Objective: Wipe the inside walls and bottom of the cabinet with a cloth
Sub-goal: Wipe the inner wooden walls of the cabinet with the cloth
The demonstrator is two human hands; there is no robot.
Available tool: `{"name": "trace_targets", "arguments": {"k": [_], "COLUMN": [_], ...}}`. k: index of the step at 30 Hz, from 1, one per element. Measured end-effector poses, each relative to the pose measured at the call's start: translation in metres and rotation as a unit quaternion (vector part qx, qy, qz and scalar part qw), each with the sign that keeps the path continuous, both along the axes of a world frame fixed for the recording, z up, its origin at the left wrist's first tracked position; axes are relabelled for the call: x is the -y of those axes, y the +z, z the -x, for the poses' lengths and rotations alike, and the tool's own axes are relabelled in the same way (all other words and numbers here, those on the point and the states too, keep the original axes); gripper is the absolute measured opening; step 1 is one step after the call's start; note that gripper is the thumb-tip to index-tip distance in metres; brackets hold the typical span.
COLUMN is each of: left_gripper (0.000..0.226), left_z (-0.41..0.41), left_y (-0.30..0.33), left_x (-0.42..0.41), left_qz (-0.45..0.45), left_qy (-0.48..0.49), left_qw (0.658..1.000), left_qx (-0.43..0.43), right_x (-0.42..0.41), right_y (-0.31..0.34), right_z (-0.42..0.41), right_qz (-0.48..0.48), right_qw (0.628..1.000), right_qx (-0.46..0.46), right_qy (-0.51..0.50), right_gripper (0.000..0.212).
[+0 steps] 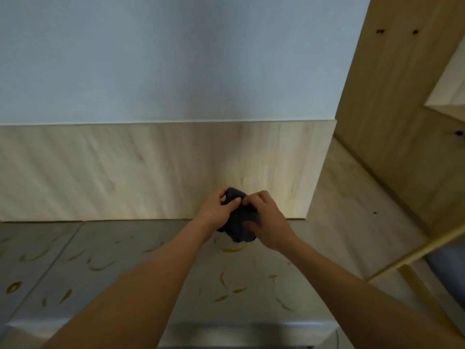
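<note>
A dark grey cloth [241,220] is bunched up between both my hands, held in the air in front of a pale wood panel. My left hand [216,210] grips its upper left part with the thumb on top. My right hand [266,217] closes over its right side, fingers pinching the top edge. The light wooden cabinet [392,122] stands at the right, its side wall angled toward me, with an inner panel edge [442,96] showing at the far right. Most of its inside is out of view.
A pale blue wall [176,59] rises above a low wood-grain panel [125,172]. Grey floor tiles [100,260] with yellowish marks lie below. A thin wooden strip [415,250] crosses at lower right, with something blue [448,260] beyond it.
</note>
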State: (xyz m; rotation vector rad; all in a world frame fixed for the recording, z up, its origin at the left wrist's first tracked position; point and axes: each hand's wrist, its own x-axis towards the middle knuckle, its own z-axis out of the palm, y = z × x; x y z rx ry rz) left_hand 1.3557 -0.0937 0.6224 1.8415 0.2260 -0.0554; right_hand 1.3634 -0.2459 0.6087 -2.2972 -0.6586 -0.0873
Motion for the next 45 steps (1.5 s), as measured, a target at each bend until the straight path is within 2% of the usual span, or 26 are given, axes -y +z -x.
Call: {"name": "trace_targets", "arguments": {"k": [4,7,10,14,18,20,22,24,27,32,36,38,42,45], "left_gripper": [0.035,0.026,0.029,0.030,0.025,0.026,0.030,0.038,0.047,0.067,0.075,0.075,0.068,0.068], "left_z": [-0.074,-0.118,-0.156,-0.203,-0.237,-0.253,-0.273,-0.292,-0.318,-0.358,-0.377,-0.382,-0.390,-0.395], "left_y": [-0.006,-0.009,-0.009,-0.011,-0.019,-0.026,-0.037,-0.051,-0.071,-0.101,-0.122,-0.137,-0.152,-0.154], "left_x": [0.055,0.086,0.102,0.111,0.114,0.112,0.109,0.105,0.101,0.093,0.075,0.068,0.053,0.045], "left_qz": [0.098,0.163,0.214,0.241,0.223,0.137,-0.030,-0.177,-0.322,-0.427,-0.522,-0.543,-0.561,-0.570], "left_qy": [0.042,0.059,0.053,0.004,-0.025,-0.020,-0.023,-0.006,0.046,0.087,0.131,0.150,0.152,0.150], "left_qw": [0.994,0.982,0.971,0.968,0.974,0.990,0.998,0.978,0.926,0.840,0.769,0.746,0.727,0.712], "left_qx": [-0.030,-0.069,-0.089,-0.070,-0.034,-0.009,0.046,0.110,0.193,0.323,0.345,0.355,0.366,0.381], "right_x": [0.051,0.072,0.080,0.083,0.093,0.100,0.108,0.116,0.126,0.132,0.125,0.126,0.143,0.148], "right_y": [-0.013,-0.018,-0.022,-0.027,-0.040,-0.050,-0.059,-0.066,-0.074,-0.090,-0.123,-0.143,-0.155,-0.153], "right_z": [-0.075,-0.118,-0.154,-0.195,-0.234,-0.255,-0.278,-0.302,-0.335,-0.382,-0.406,-0.412,-0.424,-0.430], "right_qz": [-0.008,-0.013,-0.033,-0.082,-0.099,-0.091,-0.090,-0.084,-0.057,-0.030,0.031,0.044,0.058,0.017], "right_qw": [0.999,0.998,0.999,0.994,0.987,0.982,0.975,0.965,0.948,0.908,0.888,0.880,0.875,0.870], "right_qx": [-0.041,-0.051,-0.032,-0.017,0.018,0.035,0.071,0.124,0.182,0.293,0.354,0.378,0.415,0.413], "right_qy": [0.035,0.018,-0.018,-0.072,-0.129,-0.159,-0.189,-0.216,-0.256,-0.299,-0.293,-0.284,-0.244,-0.268], "right_gripper": [0.058,0.062,0.057,0.044,0.034,0.033,0.033,0.033,0.033,0.038,0.056,0.060,0.058,0.058]}}
